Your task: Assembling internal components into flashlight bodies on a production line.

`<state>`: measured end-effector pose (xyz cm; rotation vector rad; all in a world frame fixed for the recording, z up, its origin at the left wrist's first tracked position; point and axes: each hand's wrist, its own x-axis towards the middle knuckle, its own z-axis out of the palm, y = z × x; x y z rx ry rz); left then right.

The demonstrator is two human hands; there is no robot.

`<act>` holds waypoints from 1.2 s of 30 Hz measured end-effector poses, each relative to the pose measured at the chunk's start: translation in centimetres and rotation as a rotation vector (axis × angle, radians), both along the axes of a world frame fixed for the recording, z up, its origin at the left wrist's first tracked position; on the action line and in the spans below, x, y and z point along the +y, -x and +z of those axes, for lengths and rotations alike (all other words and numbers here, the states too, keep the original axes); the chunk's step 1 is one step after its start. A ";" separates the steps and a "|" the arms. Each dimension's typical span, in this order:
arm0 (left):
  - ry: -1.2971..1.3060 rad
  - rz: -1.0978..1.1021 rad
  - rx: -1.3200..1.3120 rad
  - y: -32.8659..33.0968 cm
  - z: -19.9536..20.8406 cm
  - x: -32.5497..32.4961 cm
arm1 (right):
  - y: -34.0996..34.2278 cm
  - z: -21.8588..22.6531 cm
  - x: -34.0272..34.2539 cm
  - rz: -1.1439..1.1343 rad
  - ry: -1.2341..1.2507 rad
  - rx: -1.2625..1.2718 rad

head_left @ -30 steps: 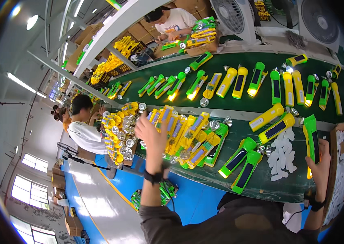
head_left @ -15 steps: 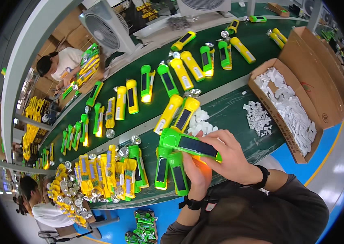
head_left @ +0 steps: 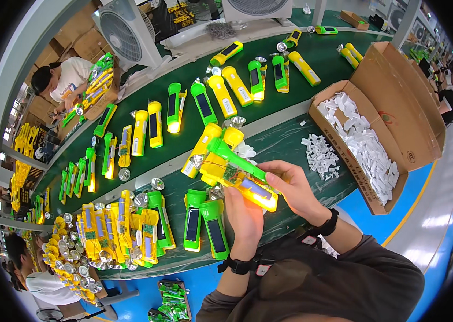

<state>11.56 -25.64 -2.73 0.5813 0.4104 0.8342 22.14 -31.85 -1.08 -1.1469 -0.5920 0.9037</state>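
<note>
Both hands have hold of an opened flashlight. Its yellow shell (head_left: 217,173), with a small green circuit board, thin wires and a pale violet battery (head_left: 256,189), faces up. My left hand (head_left: 244,217) supports this shell from below, fingers closed and partly hidden. The green shell (head_left: 232,156) is tilted away above it, its lower end pinched between the thumb and fingers of my right hand (head_left: 292,188). A silvery reflector cup (head_left: 197,161) shows at the head end. Two green flashlights with dark solar panels (head_left: 192,221) lie just left of my left hand.
Many yellow and green flashlights lie along the green conveyor (head_left: 146,155). Opened yellow shells (head_left: 114,231) are piled at left. Small white parts (head_left: 320,155) sit beside a cardboard box (head_left: 363,180) of white pieces at right. A co-worker (head_left: 68,80) sits across the belt.
The flashlight was closed with its solar panel up. Now its green shell is lifted apart from the yellow shell, exposing the battery and board. The whole view has shifted slightly.
</note>
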 end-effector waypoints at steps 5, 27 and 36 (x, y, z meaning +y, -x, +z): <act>-0.058 0.026 0.064 0.2 -0.2 0.4 | 1.2 1.0 -0.2 -0.038 0.071 -0.014; -0.196 0.057 -0.024 1.1 -1.4 0.7 | 3.1 2.9 -1.5 0.155 0.202 -0.091; -0.385 0.001 0.122 2.0 -2.4 0.9 | 2.6 1.5 -1.4 0.276 0.088 0.340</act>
